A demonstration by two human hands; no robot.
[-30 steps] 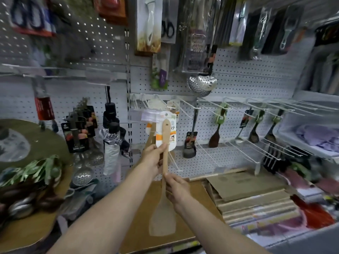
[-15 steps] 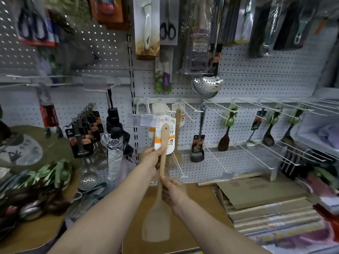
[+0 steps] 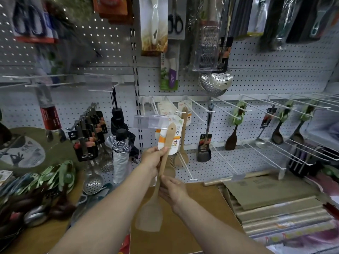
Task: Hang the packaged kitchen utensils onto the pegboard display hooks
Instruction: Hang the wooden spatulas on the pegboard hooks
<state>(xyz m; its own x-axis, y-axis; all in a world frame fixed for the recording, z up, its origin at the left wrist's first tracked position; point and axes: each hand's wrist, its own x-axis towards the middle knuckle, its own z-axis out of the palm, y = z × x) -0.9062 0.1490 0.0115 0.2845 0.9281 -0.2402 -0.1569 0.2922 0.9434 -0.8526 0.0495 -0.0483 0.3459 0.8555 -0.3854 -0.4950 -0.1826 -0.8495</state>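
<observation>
Nearest you, your right hand (image 3: 171, 191) closes around the lower handle of the pale wooden spatula with its white-and-orange card label (image 3: 161, 173), just above the flat blade, which hangs over the brown cardboard box (image 3: 207, 213). A little farther, your left hand (image 3: 154, 159) pinches the upper handle together with the card. The spatula stands nearly upright, tilted slightly right, its holed tip just below the clear plastic price-tag holder (image 3: 151, 121) at the end of a white wire hook (image 3: 156, 109); whether the tip touches the holder is hard to tell.

Near left, a blurred heap of green-tagged dark utensils (image 3: 42, 186) crowds the wooden counter. Beyond it stand a silver folded umbrella (image 3: 120, 154) and a row of black-carded ladles (image 3: 88, 136). Right of the box lie flat cardboard sheets (image 3: 271, 195), partly cut off by the frame edge.

Farther back, on the white pegboard (image 3: 275, 83), more carded wooden spatulas (image 3: 184, 134) hang behind the one you hold, partly hidden by it. A black slotted turner (image 3: 204, 147) and a dark wooden spoon (image 3: 232, 138) hang to the right. Above them sit a steel perforated skimmer (image 3: 214, 81) and a packaged grater (image 3: 207, 48); the top-left packages are too blurred to read.
</observation>
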